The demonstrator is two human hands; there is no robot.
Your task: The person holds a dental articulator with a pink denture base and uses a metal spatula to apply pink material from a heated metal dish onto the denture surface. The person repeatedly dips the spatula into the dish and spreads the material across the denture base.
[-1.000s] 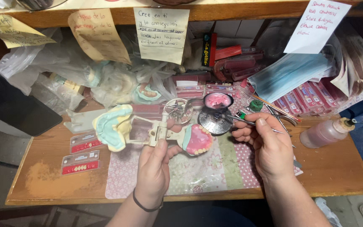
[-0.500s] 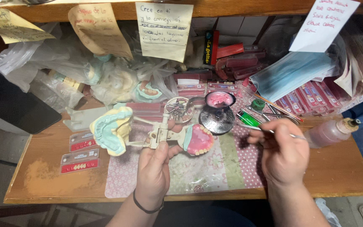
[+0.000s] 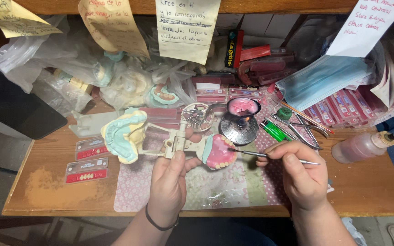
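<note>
I see the left hand (image 3: 167, 182) clamped on a dental articulator (image 3: 172, 143); right hand (image 3: 299, 175) pinching a wax tool (image 3: 270, 156), tip at the pink denture (image 3: 219, 152); next calls for steady, light carving.

Pink wax denture (image 3: 219, 154), mint-green and cream plaster cast (image 3: 123, 135), green lighter (image 3: 273, 130), pink floral patterned mat (image 3: 215, 187), pale blue face masks (image 3: 318, 82), brown wooden bench (image 3: 46, 182)

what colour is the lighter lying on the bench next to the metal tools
Bright green, with a silver metal top: the small plastic lighter shows best in the head view.
</note>
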